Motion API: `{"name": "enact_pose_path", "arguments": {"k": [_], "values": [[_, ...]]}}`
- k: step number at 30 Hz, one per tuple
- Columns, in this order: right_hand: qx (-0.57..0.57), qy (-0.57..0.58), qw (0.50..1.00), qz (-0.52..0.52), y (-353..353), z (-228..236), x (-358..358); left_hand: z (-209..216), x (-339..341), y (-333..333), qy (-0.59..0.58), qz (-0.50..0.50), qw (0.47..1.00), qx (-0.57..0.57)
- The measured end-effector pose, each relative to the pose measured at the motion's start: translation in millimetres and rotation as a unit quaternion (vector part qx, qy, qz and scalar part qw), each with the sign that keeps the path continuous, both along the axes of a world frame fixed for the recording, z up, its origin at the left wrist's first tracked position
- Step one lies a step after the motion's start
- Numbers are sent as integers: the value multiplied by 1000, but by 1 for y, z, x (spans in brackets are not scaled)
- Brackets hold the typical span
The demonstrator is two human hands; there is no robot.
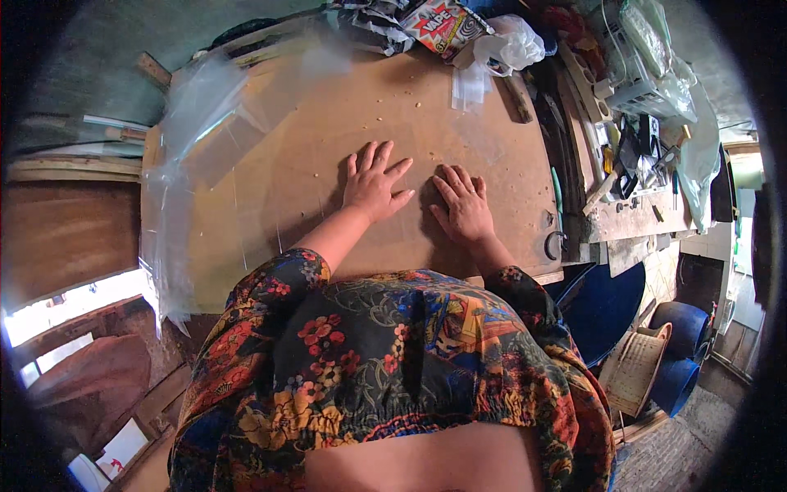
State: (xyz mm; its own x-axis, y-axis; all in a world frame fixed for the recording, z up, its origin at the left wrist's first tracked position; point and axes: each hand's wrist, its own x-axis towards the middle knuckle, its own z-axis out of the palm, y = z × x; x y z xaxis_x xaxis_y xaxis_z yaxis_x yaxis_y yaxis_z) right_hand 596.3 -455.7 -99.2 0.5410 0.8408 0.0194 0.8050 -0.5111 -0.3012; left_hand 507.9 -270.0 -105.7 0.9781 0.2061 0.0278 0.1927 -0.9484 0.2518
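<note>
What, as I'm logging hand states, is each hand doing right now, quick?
Left hand: open, palm down, fingers spread over the brown tabletop; no held thing visible.
Right hand: open, palm down; no held thing visible.

plastic sheeting [205, 98] looks glossy, the tabletop [512, 221] matt.

garment [352, 353]: black, red-orange floral | neckline [410, 414]: gathered | sleeves [275, 287]: loose | hands [376, 190] [468, 216]: bare

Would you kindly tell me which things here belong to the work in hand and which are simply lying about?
Apparently in use:
bare left hand
bare right hand
broad tan tabletop beneath them
possibly the clear plastic sheeting at its left

Apparently lying about:
crumpled white plastic bag
rounded blue containers, lower right
</note>
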Motion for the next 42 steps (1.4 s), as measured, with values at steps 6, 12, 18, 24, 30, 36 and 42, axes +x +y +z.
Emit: {"name": "enact_pose_path", "arguments": {"k": [6, 12, 18, 24, 30, 36, 42], "values": [[4, -2, 1000, -10, 1, -2, 0, 0, 0, 0, -13, 1, 1000, 5], [-20, -46, 996, -69, -8, 0, -3, -2, 1, -1, -23, -5, 1000, 8], [96, -146, 940, -294, -95, 11, 18, -4, -1, 0, -18, -6, 1000, 19], [-84, -162, 878, -443, -157, 0, 10, -2, 0, 0, -17, -8, 1000, 21], [-38, -189, 867, -459, -168, -22, 16, -5, -1, 0, -15, -4, 1000, 9], [-81, -223, 870, -433, -170, -22, 20, -1, -1, -1, 1, 5, 1000, 2], [-99, -313, 869, -370, -177, -23, 25, -1, -2, -1, 8, 8, 1000, -8]]}}
